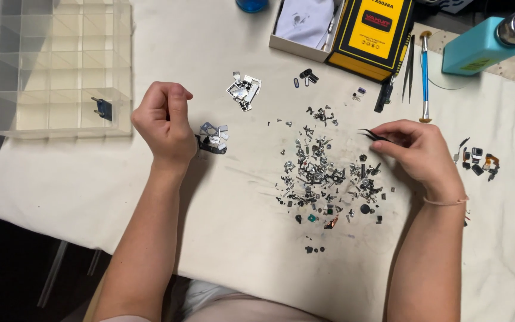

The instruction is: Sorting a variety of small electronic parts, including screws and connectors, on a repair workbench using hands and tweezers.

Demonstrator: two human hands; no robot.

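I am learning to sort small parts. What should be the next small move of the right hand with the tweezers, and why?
Probably lower the black tweezers in the right hand onto one screw at the upper edge of the pile of tiny parts. Their tips point left just above that pile, with nothing visible between them. The left hand rests closed beside a small cluster of metal plates.

At the far edge of my cloth lies a flat rectangular yellow box (375,36) with black borders and a dark label panel (377,21). Touching its left side sits an open white carton (302,30). Far right lies a teal bottle (478,45) bearing a yellow label (477,64).
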